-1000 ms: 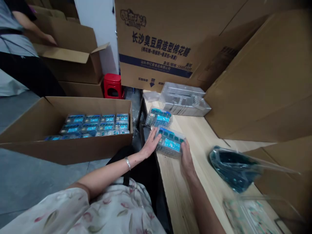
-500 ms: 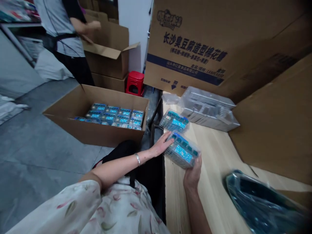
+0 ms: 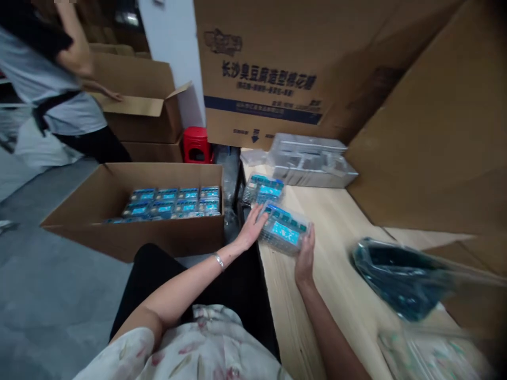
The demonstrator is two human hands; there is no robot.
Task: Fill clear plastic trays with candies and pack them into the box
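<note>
A clear plastic pack with blue contents is held between both my hands at the near left edge of the wooden table. My left hand presses its flat fingers against the pack's left side. From the near right, my right hand grips the pack, thumb up along its edge. A second pack of the same kind lies on the table just behind it.
An open cardboard box with rows of the same packs stands on the floor at left. A stack of clear empty trays lies at the table's back. Large cartons wall the table. A dark plastic bag lies right. Another person works at a far box.
The pack stays between my hands, lowered slightly toward the table. The camera view has swung; the other person has shifted at the far box.
</note>
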